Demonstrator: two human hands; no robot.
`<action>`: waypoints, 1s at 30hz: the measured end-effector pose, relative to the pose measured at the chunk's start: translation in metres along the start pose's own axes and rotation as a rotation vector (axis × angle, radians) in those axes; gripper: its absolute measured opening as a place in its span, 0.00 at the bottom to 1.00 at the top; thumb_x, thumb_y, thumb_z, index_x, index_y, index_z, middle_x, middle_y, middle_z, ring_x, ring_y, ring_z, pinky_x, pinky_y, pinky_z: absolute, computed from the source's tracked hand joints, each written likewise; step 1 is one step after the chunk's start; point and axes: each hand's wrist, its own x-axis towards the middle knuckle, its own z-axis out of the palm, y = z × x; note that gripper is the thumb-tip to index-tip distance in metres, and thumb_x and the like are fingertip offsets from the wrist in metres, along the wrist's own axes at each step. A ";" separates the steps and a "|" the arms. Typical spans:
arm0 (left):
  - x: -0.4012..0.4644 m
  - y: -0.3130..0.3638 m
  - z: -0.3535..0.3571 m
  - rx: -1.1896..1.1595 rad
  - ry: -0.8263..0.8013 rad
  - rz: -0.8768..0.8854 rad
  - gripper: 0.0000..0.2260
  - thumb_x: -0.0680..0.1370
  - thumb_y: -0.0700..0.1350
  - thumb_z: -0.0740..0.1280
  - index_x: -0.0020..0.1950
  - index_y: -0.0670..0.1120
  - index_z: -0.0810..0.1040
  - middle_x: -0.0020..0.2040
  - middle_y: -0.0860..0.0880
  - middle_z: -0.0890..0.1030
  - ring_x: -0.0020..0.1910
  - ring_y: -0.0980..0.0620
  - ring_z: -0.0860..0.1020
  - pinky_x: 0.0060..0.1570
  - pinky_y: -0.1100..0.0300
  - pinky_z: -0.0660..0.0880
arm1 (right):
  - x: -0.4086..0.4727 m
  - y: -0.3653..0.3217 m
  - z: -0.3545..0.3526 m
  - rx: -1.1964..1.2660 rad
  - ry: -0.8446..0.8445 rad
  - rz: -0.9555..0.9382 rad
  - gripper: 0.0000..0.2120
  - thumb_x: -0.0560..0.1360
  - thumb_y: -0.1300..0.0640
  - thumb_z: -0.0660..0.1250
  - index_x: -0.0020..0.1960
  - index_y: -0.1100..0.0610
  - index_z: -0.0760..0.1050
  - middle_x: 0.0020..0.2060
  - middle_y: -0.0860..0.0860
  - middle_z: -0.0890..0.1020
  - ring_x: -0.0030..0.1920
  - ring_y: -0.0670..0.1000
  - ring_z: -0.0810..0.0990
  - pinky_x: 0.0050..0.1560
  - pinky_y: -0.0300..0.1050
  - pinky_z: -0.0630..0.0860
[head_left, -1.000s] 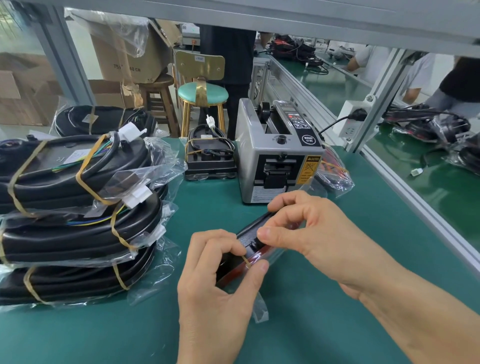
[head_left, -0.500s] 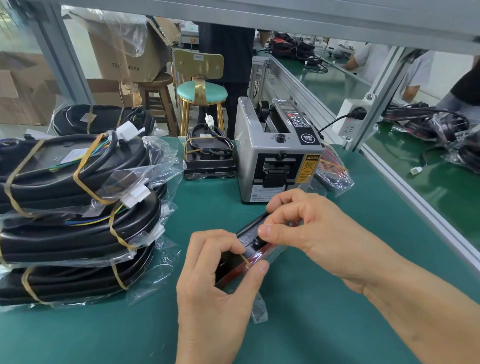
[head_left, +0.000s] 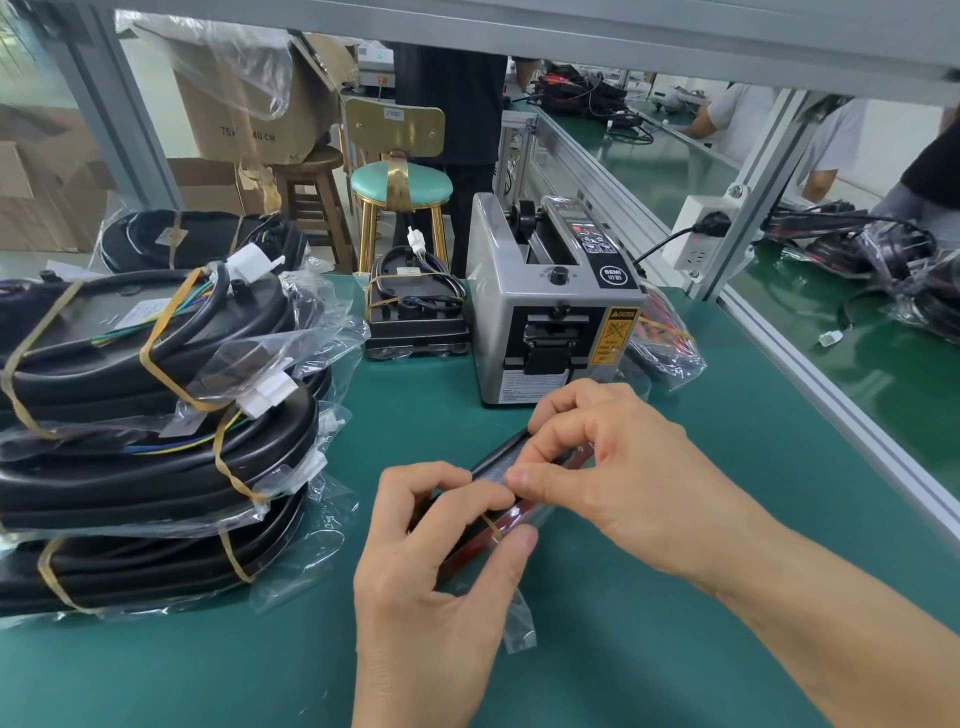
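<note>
While positioned over the green desk (head_left: 208, 675), just in front of the grey tape-dispensing machine (head_left: 550, 312), the long black-and-red plastic part (head_left: 493, 462) in clear bagging is held closed-fingered at its near end by the left-hand grip (head_left: 431, 561) and pinched on top by the right-hand grip (head_left: 623, 467).

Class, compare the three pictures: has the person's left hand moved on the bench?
No. The left hand still grips the near end of the black-and-red part, just as far in front of the grey tape dispenser.
</note>
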 end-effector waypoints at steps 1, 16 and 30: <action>0.000 0.000 0.000 0.015 -0.002 0.005 0.07 0.68 0.49 0.70 0.45 0.54 0.79 0.47 0.52 0.73 0.47 0.61 0.76 0.46 0.77 0.70 | 0.000 0.001 0.000 0.001 0.005 -0.005 0.10 0.69 0.46 0.73 0.30 0.42 0.78 0.46 0.36 0.74 0.54 0.37 0.67 0.65 0.51 0.60; -0.001 0.002 -0.001 0.077 0.000 0.040 0.09 0.68 0.49 0.71 0.47 0.51 0.80 0.47 0.53 0.75 0.46 0.61 0.76 0.46 0.77 0.69 | -0.005 0.020 0.003 0.166 0.075 -0.022 0.09 0.67 0.43 0.69 0.46 0.40 0.75 0.47 0.35 0.76 0.53 0.36 0.71 0.63 0.42 0.64; -0.001 0.006 0.000 0.084 -0.009 0.044 0.09 0.67 0.49 0.71 0.46 0.50 0.80 0.46 0.55 0.74 0.44 0.64 0.76 0.45 0.77 0.69 | -0.006 0.022 0.003 0.172 0.050 -0.067 0.13 0.75 0.59 0.67 0.44 0.40 0.74 0.46 0.34 0.74 0.53 0.42 0.71 0.66 0.50 0.64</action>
